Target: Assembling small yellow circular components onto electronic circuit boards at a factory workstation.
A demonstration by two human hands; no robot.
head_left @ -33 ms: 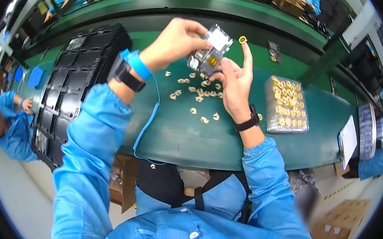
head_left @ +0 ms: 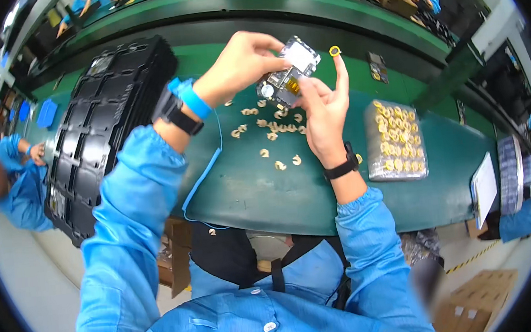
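Handwork on a small circuit board [head_left: 288,77], with a green table [head_left: 249,198] beneath it: pinching the board's upper left edge between thumb and curled fingers of the left hand [head_left: 244,58]. Just now bringing the right hand [head_left: 327,117] closer, setting its thumb at the board's gold patch [head_left: 293,86], with any grip there impossible to tell. Still balancing a yellow-rimmed disc [head_left: 334,51] on the extended right index fingertip, apart from the board's upper right; apparently giving the board attention while keeping the disc off it. Facing pale curved pieces [head_left: 273,128] below the board, a clear tray [head_left: 397,176] of similar discs lower right, stacked black trays [head_left: 96,110] left.
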